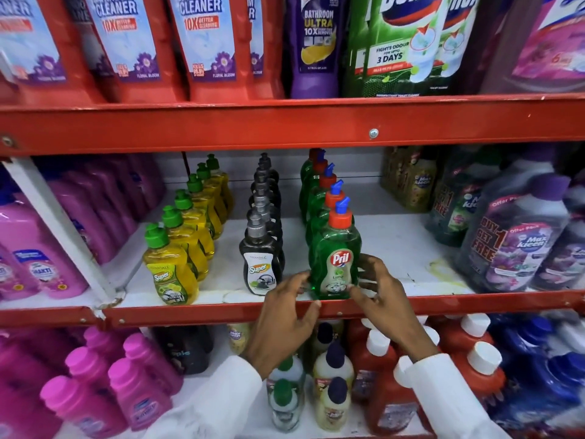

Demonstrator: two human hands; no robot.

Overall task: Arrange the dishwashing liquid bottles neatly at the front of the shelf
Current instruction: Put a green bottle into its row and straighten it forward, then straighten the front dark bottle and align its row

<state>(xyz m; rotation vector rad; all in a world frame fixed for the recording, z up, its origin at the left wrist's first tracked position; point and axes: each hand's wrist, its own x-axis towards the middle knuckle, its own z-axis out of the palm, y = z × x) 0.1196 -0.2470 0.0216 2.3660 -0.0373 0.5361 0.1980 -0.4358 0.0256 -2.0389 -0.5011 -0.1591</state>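
Three rows of dishwashing liquid bottles run front to back on the middle shelf (395, 245). The front green Pril bottle (335, 248), orange cap with blue spout, stands upright at the shelf's front edge. My left hand (285, 315) touches its lower left side with the fingertips, and my right hand (378, 289) holds its lower right side. A row of black Super bottles (260, 264) with grey caps stands to the left. Further left is a row of yellow Super bottles (169, 274) with green caps.
The red shelf lip (190, 313) runs below the bottles. Pink bottles (34, 248) stand at left behind a white slanted brace (60, 229). Large Max Kleen bottles (519, 245) crowd the right. Bare white shelf lies between the Pril row and them. Cleaner bottles fill the shelves above and below.
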